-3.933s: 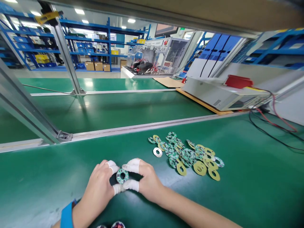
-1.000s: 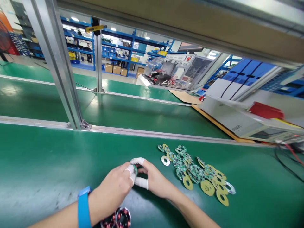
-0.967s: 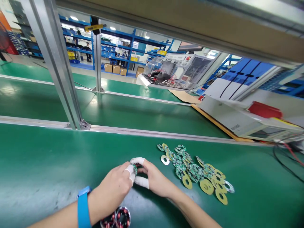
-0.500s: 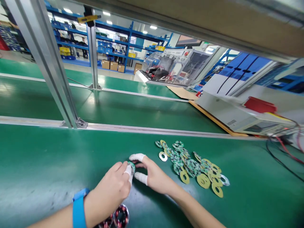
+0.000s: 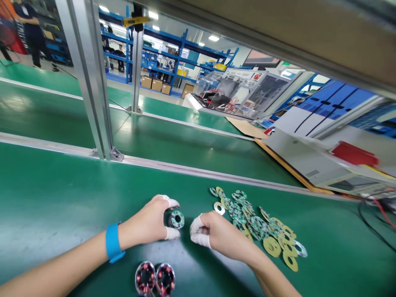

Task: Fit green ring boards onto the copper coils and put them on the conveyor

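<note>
My left hand (image 5: pixel 151 218), with a blue wristband and white finger covers, is open around a short round stack with a green ring-shaped circuit board (image 5: pixel 177 219) on top. Thumb and forefinger stand either side of the stack; whether they touch it is unclear. To its right, my right hand (image 5: pixel 216 233) is closed, its white-covered fingertips curled toward the thumb. Anything between those fingertips is hidden. Two copper-wound motor stators (image 5: pixel 155 278) sit side by side on the green bench, nearer to me.
A loose heap of green and yellow ring boards (image 5: pixel 256 222) spreads right of my right hand. Behind runs a metal rail (image 5: pixel 185 173) with an upright post (image 5: pixel 93 82). A grey machine box (image 5: pixel 312 161) and cables (image 5: pixel 368 218) stand at right. A person (image 5: pixel 32 31) is far left.
My left hand has gone from pinching the green ring board to spreading around the stack. My right hand has drawn away rightward and closed. The view has shifted, showing both stators fully.
</note>
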Tool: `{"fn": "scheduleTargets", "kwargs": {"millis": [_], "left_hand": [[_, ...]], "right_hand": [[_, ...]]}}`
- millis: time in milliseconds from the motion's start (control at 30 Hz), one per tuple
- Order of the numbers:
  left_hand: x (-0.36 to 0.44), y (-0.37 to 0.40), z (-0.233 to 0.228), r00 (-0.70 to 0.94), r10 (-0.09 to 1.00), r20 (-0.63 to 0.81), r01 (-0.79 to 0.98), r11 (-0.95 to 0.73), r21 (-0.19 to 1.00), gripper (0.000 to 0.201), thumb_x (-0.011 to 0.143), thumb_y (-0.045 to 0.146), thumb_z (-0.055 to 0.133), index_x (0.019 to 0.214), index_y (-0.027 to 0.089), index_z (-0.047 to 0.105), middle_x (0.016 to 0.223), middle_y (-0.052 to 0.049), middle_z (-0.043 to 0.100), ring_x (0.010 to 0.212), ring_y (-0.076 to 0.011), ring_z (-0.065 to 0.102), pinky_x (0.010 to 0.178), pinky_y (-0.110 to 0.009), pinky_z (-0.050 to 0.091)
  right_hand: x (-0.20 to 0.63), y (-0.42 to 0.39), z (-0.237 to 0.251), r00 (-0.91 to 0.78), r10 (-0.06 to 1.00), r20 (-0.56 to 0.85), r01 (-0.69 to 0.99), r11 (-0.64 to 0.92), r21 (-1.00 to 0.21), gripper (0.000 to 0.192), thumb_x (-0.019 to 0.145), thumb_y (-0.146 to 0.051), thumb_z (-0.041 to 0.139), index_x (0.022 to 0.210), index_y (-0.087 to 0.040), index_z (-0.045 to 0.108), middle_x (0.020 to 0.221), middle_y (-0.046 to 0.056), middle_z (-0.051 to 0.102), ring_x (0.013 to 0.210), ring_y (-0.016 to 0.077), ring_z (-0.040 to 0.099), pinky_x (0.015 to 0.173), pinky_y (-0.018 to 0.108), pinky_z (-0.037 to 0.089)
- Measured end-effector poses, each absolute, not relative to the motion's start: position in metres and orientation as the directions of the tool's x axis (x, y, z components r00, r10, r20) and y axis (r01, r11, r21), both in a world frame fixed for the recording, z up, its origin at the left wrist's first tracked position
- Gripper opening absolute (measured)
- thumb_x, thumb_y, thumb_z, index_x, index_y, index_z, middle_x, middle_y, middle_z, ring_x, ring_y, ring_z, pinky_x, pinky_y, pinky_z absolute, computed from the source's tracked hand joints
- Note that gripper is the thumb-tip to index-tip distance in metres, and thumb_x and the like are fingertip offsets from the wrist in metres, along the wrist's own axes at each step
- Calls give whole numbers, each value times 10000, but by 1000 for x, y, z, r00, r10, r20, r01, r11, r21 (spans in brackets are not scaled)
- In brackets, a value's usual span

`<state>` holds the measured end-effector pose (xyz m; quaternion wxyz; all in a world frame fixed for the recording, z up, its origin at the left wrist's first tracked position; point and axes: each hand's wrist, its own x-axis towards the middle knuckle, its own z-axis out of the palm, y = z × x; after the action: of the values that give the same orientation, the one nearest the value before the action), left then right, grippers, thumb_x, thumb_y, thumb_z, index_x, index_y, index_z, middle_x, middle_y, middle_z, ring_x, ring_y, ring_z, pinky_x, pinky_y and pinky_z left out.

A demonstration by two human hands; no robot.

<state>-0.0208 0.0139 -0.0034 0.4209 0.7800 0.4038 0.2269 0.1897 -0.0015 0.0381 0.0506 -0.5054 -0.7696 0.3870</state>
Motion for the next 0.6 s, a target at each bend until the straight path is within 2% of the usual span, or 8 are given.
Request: {"fn": "scheduleTargets", "kwargs": {"millis": [100,167,233,300,367,433,500,600], "left_hand": [[-13,5,-8,534,845,31,468,-326,822,519,605,306,756,1085,172,609,1024,-77,606,979,-230,534,882,-330,435],[-10,9,-9,531,846,59,483,-359,799,398,635,300,744,1003,185,644,953,-53,621,910,-208,548,818,-296,444],[-12,30,-7,506,856,105,506,-393,768,223,670,286,722,865,191,671,845,-17,638,814,-178,562,745,-253,438],[-22,68,-3,372,915,154,577,-358,734,89,706,258,689,736,179,661,734,10,638,728,-152,566,692,-224,419],[-38,112,3,187,964,189,641,-265,720,123,782,241,608,782,125,648,736,-21,639,754,-173,568,718,-253,408],[-56,149,8,57,976,209,666,-193,721,196,828,241,559,881,64,626,786,-46,643,835,-206,570,775,-294,398],[-69,170,9,-8,977,215,667,-155,729,238,865,269,529,934,54,606,877,-57,636,895,-225,570,819,-348,409],[-69,165,4,-53,971,235,649,-145,747,333,845,302,564,1102,91,546,1154,-105,560,1086,-269,500,935,-445,377]], "right_hand": [[187,-3,40,-445,859,-253,795,249,-553,171,648,-89,569,539,-178,666,489,-29,577,470,109,481,455,193,335],[186,-4,39,-482,837,-259,790,287,-542,151,639,-95,599,554,-190,678,468,-42,560,437,100,468,445,188,329],[183,-7,36,-587,766,-260,725,355,-590,122,639,-135,652,707,-210,720,550,-42,597,452,98,485,458,184,355],[176,-12,32,-720,666,-198,600,453,-659,272,649,-221,700,921,-229,713,715,-15,642,555,118,539,521,192,411],[167,-18,26,-818,565,-107,464,539,-703,375,675,-313,709,1041,-241,680,850,17,648,698,148,576,623,212,450],[160,-22,21,-860,509,-39,375,579,-724,365,713,-378,689,1057,-259,675,872,21,644,765,158,583,679,221,455],[158,-22,18,-860,509,-10,353,582,-732,326,744,-399,667,1043,-270,678,832,10,645,742,149,584,671,213,454],[166,-14,18,-814,580,-5,400,554,-730,267,773,-330,654,1024,-240,675,833,19,656,771,153,588,715,228,457]]}}
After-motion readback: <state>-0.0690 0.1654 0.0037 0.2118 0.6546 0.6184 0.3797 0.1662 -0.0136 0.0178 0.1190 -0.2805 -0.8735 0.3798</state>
